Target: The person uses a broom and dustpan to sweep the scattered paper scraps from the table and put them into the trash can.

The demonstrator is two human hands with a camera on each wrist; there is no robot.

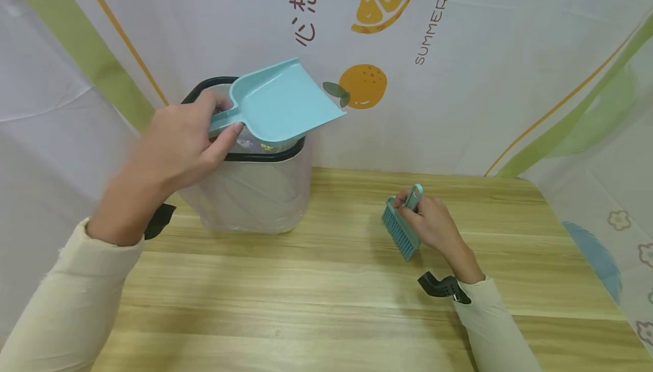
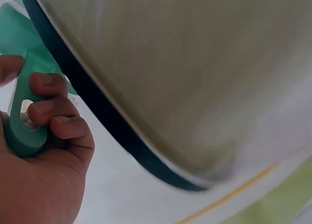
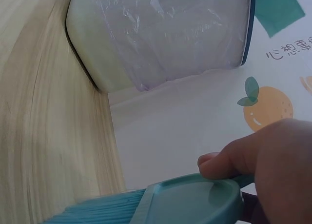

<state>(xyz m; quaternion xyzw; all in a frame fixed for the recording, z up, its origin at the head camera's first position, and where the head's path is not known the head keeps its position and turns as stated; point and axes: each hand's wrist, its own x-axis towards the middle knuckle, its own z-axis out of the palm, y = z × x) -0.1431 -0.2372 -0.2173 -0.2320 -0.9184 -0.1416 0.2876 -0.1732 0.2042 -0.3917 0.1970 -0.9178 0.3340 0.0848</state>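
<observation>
My left hand grips the handle of a light blue dustpan and holds it over the mouth of a lined trash bin. The pan's flat edge points right, past the bin's dark rim. In the left wrist view, fingers curl round the dustpan handle beside the bin's wall. Over the right part of the table, my right hand holds a small teal hand brush, bristles facing down and left. The right wrist view shows the thumb pressing on the brush's back.
The bin stands at the back left of the wooden table. Behind it hangs a white cloth printed with oranges and lettering. A clear plastic liner covers the bin's outside. Dark camera mounts sit at both wrists.
</observation>
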